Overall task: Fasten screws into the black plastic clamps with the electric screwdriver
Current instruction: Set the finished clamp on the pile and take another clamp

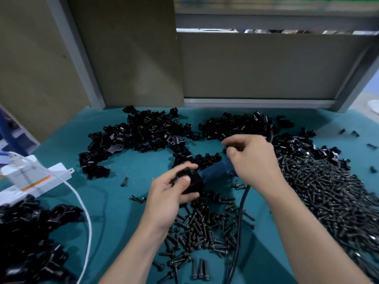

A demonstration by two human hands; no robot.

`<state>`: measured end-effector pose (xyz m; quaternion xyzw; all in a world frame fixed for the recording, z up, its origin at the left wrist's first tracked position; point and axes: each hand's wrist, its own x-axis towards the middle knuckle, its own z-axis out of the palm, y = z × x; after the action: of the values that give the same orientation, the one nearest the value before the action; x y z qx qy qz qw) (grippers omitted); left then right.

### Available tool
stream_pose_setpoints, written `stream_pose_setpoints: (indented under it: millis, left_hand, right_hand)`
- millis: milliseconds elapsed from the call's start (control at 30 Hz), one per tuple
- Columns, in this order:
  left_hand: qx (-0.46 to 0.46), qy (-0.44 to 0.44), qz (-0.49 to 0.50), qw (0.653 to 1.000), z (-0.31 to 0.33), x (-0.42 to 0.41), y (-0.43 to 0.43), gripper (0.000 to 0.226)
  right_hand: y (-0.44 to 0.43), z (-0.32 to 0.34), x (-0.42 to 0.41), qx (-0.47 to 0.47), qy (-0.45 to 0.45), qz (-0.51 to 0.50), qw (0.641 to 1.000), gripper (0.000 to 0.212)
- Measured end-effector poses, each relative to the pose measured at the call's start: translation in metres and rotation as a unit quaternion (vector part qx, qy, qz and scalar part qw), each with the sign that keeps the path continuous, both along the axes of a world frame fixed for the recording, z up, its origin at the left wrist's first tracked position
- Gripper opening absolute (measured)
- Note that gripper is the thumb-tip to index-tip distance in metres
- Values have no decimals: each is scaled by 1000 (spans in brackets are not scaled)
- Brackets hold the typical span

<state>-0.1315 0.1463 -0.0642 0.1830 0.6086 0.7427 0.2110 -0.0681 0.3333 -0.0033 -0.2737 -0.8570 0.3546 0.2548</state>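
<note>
Pinching a black clamp (195, 184) in the left hand (168, 193), with thumb over its top and fingers curled beneath, forearm reaching up from the near edge. Clasping the blue electric screwdriver (215, 171) in the right hand (254, 158), knuckles up, with the tool's nose aimed at that clamp just left of this grip. Beyond both grips, heaps of clamps (143, 130); below and right, loose screws (320, 193) across the surface (127, 201).

The scene is taken from one wide-angle camera worn on the head, faced forward and steeply down onto the teal table mat (127, 160). The left hand (170, 193) and right hand (254, 158) are seen close, mid-frame, with the forearms entering from the bottom edge. Brown back panels (256, 66) are caught farther off at the top.
</note>
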Motion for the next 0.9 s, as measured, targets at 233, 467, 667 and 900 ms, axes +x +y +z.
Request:
stream_pose_setpoints:
  millis: [233,467,667,900]
  left_hand:
    - [-53,-13,-52,997,-2,3,5,43]
    - [-70,28,-59,995,-1,0,8,43]
    - [-83,45,-53,994,-4,3,8,44]
    - [-53,83,-36,995,0,10,7,22]
  right_hand:
    - [70,8,-75,157,-419,59,892,22]
    - [69,-15,-90,187,-389,49,901,28]
    - [46,-7,-67,172,-261,10,950,28]
    - [-15,0,-1,-191,28,141,971,22]
